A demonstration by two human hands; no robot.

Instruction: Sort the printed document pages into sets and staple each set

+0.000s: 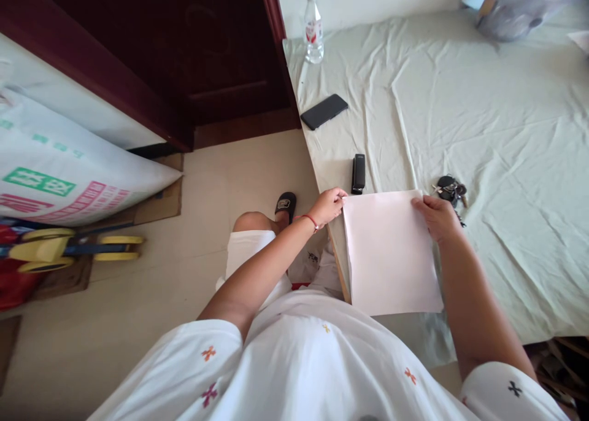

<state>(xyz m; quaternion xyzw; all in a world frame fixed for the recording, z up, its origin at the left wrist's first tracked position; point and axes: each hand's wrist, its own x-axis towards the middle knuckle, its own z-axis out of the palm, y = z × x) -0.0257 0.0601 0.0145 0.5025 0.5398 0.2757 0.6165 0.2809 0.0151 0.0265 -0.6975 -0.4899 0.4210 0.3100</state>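
A bed covered with a wrinkled pale green sheet fills the right side of a room with a beige floor. A white sheet of paper lies flat at the bed's near edge. The left hand pinches the paper's far left corner; the right hand grips its far right corner. Just beyond the paper sit a black stapler and a bunch of keys. Farther off lie a phone and a water bottle.

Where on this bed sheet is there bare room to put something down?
Free: the wide sheet right of the phone and stapler, beyond the keys. Crowded: the near edge, where both hands hold the paper.
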